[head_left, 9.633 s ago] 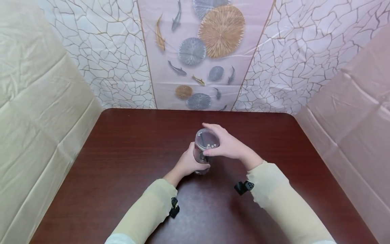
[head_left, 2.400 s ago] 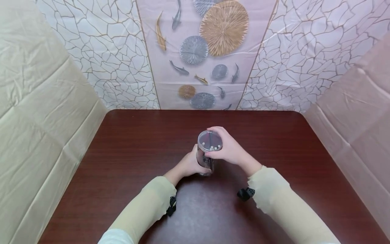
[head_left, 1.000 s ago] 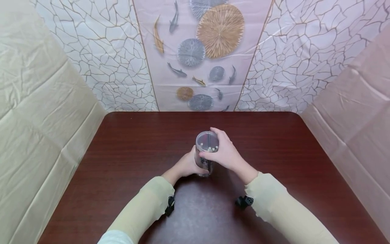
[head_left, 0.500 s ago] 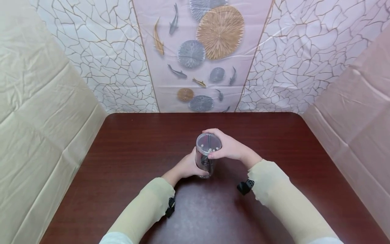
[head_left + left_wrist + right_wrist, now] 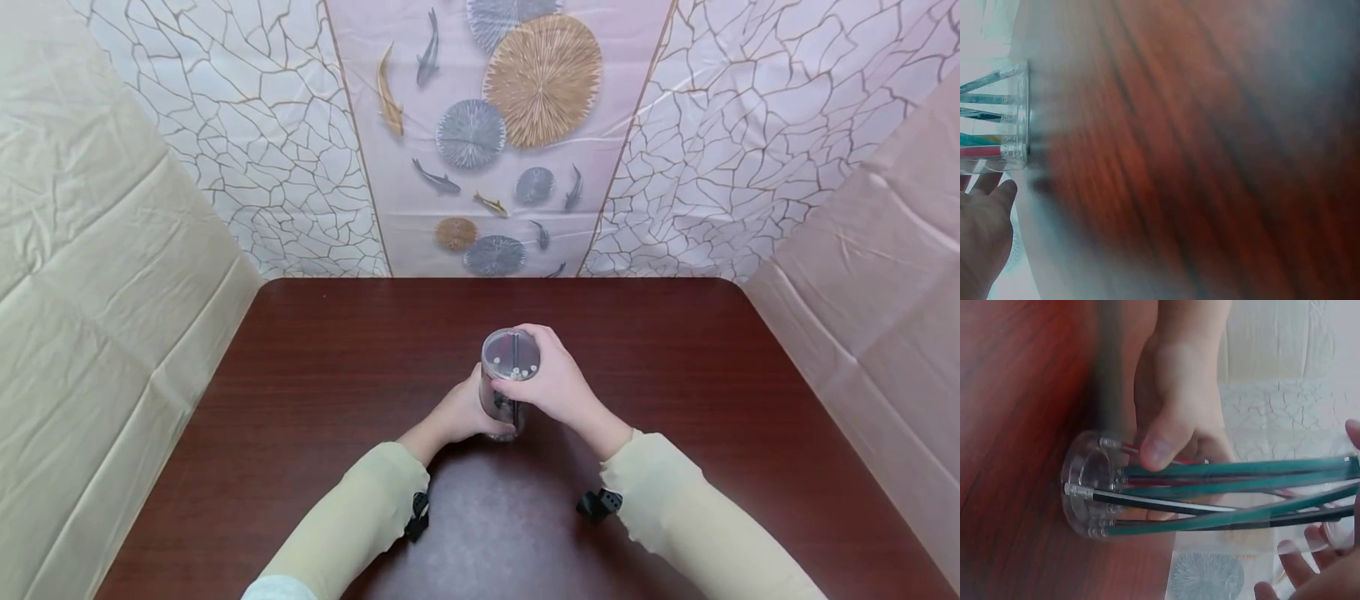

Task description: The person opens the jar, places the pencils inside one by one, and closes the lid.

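Observation:
A tall clear plastic jar (image 5: 497,407) stands upright near the middle of the table, with a clear round lid (image 5: 506,348) on top. Inside are several slim sticks that look like pens, among them a teal one (image 5: 1235,467) and a black one (image 5: 1154,503); a red one (image 5: 982,151) shows in the left wrist view. My left hand (image 5: 461,410) grips the jar low down, its thumb across the near side. Over the top, my right hand (image 5: 558,379) holds the lid's rim, thumb in front and fingers at the back, partly hidden.
The dark red-brown wooden table (image 5: 337,358) reaches back to a patterned cloth wall (image 5: 277,167). Pale cloth sides (image 5: 112,333) close it in on the left and right. A small black camera (image 5: 600,504) is strapped to the right wrist, another on the left.
Since half a second ago, my right hand has turned clockwise around the lid, its thumb shifting left and wrist dropping nearer me. My left hand and the jar have stayed put.

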`<act>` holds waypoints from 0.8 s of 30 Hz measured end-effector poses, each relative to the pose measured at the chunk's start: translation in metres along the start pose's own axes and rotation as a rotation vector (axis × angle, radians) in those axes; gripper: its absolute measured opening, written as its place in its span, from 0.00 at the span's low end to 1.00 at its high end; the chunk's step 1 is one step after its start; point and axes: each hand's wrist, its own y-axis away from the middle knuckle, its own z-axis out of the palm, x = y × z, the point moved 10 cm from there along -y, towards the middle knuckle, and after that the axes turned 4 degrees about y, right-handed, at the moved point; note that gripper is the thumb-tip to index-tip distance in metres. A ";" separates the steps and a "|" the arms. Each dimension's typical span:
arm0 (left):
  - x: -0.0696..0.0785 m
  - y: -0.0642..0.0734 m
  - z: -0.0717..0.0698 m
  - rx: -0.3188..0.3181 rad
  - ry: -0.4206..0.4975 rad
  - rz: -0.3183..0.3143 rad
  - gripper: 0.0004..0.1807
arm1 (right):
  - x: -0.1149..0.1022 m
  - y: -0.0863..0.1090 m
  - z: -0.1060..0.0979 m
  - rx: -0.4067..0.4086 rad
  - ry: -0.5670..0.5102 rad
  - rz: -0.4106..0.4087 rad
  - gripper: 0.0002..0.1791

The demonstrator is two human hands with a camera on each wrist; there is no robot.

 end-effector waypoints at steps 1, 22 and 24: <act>0.000 0.000 0.000 -0.001 0.001 0.002 0.58 | 0.000 0.001 0.000 0.007 0.010 0.009 0.42; -0.002 0.001 0.004 -0.052 0.050 0.000 0.57 | 0.003 -0.018 0.011 -0.355 -0.199 -0.193 0.43; -0.002 0.001 0.003 -0.046 0.045 0.002 0.58 | 0.003 -0.018 0.011 -0.322 -0.206 -0.177 0.42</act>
